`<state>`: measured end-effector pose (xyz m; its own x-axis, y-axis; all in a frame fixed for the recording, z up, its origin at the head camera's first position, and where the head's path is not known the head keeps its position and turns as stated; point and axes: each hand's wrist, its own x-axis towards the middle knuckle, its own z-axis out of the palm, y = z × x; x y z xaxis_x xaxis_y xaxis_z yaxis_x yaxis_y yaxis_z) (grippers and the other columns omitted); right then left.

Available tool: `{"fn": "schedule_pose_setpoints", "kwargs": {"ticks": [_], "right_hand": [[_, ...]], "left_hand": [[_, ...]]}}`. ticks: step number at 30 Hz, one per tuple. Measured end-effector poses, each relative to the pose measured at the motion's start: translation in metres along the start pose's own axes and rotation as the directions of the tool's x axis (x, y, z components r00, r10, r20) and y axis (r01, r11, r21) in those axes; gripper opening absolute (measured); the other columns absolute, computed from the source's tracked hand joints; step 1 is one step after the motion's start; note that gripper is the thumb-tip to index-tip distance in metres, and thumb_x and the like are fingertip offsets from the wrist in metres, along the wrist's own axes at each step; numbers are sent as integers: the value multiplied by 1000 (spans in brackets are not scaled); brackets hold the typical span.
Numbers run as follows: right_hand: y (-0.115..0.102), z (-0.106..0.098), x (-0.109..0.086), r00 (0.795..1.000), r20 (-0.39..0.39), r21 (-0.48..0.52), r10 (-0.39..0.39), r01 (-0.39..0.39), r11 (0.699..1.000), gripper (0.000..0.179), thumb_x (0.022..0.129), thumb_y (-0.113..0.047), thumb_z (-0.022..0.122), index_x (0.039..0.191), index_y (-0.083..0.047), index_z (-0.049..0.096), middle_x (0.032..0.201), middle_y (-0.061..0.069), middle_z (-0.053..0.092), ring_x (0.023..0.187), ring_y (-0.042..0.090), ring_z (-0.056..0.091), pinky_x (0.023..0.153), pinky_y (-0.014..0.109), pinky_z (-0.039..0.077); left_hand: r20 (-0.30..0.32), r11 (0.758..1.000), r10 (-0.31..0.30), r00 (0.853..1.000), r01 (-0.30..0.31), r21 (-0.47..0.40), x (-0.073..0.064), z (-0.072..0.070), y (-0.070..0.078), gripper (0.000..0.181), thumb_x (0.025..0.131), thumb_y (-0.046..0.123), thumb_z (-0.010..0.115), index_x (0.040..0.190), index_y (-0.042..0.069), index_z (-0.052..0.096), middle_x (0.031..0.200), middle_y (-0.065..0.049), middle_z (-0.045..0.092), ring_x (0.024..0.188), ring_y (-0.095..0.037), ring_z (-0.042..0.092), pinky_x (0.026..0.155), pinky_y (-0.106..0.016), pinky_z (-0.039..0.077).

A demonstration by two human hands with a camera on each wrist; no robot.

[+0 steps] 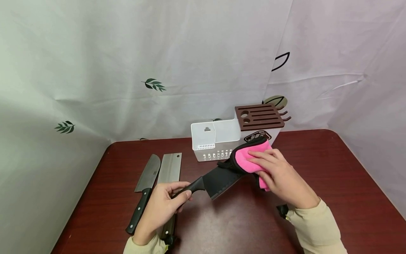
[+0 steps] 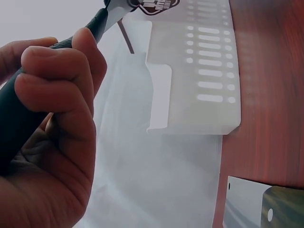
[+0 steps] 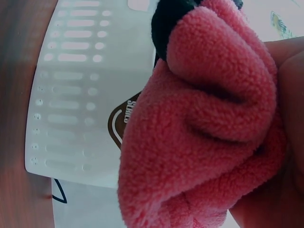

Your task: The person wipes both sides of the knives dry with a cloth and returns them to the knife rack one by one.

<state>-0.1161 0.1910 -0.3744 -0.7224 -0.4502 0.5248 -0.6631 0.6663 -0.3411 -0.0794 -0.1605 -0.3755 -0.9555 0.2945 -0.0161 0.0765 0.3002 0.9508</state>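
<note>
My left hand point(image 1: 166, 203) grips the black handle of a cleaver point(image 1: 220, 180) with a dark blade, raised over the table and pointing up to the right. In the left wrist view the fingers curl round that handle point(image 2: 19, 109). My right hand point(image 1: 280, 173) holds a pink fluffy cloth point(image 1: 250, 158) with black edging, folded over the far end of the blade. The cloth point(image 3: 204, 114) fills much of the right wrist view and hides the blade there. Left of the cleaver, a kitchen knife point(image 1: 149, 173) and a second cleaver with a bright blade point(image 1: 171, 167) lie side by side.
At the back of the reddish-brown table point(image 1: 330, 169) stands a white knife holder point(image 1: 212, 153) with a brown slotted top point(image 1: 260, 118) and side hooks. Its open compartments face up. A pale curtain point(image 1: 190, 53) with leaf prints hangs behind.
</note>
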Motion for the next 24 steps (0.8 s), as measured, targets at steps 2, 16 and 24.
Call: {"fn": "schedule_pose_setpoints", "kwargs": {"ticks": [2, 16, 24], "right_hand": [[1, -2, -1, 1000, 0, -6, 7, -7, 1000, 51, 86, 4, 69, 135, -9, 64, 135, 1, 63, 111, 18, 48, 90, 23, 38], [4, -10, -3, 1000, 19, 7, 9, -9, 1000, 47, 85, 4, 68, 131, -6, 66, 129, 2, 66, 109, 18, 48, 90, 22, 38], [4, -19, -7, 998, 62, -16, 26, -26, 1000, 44, 86, 4, 67, 129, -5, 67, 126, 3, 67, 109, 19, 49, 91, 23, 37]], "left_hand": [[-6, 1000, -10, 1000, 10, 4, 0, -1, 0, 18, 94, 8, 67, 110, 1, 72, 75, -4, 68, 50, -11, 52, 47, -22, 39], [-74, 994, -20, 997, 28, 106, -5, -11, 3, 28, 83, -1, 69, 107, 11, 76, 73, 1, 69, 46, -7, 43, 43, -21, 35], [-95, 986, -11, 995, 27, 165, -8, -18, 5, 33, 81, -3, 71, 107, 18, 77, 81, -3, 72, 52, -9, 50, 47, -23, 42]]}}
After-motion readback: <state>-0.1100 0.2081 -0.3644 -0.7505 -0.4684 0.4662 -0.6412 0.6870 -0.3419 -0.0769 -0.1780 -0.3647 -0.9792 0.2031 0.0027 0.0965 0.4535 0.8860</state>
